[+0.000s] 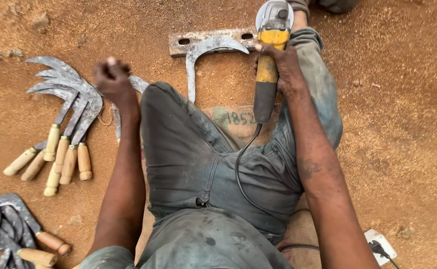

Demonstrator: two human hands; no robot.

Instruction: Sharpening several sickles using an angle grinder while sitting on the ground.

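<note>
While you sit on the sacking (238, 122) with your legs stretched over the sandy ground (402, 124), your right hand (280, 67) has its fingers clamped round the yellow body of the angle grinder (269, 60), top centre-right of the frame; its guard and disc point away from you. The sickle blade (206, 55), without a handle, lies just left of the grinder, its curved tip resting on the flat metal bar (198, 39) with two slots, its tang pointing back toward your left knee.

Your left hand (111, 74) is a closed fist, left of centre, touching nothing I can make out; a second blade (138, 83) shows just behind it.

Note for the step in hand, as I judge it: hold the blade down on the bar with your free hand before the disc meets the edge, fingers well clear of the curve. Keep the cord (241, 169), which runs across your lap to the plug (377, 246) at the lower right, behind the tool.

Finished sickles with wooden handles (64, 129) are heaped at left; a darker heap (9, 229) sits lower left.
</note>
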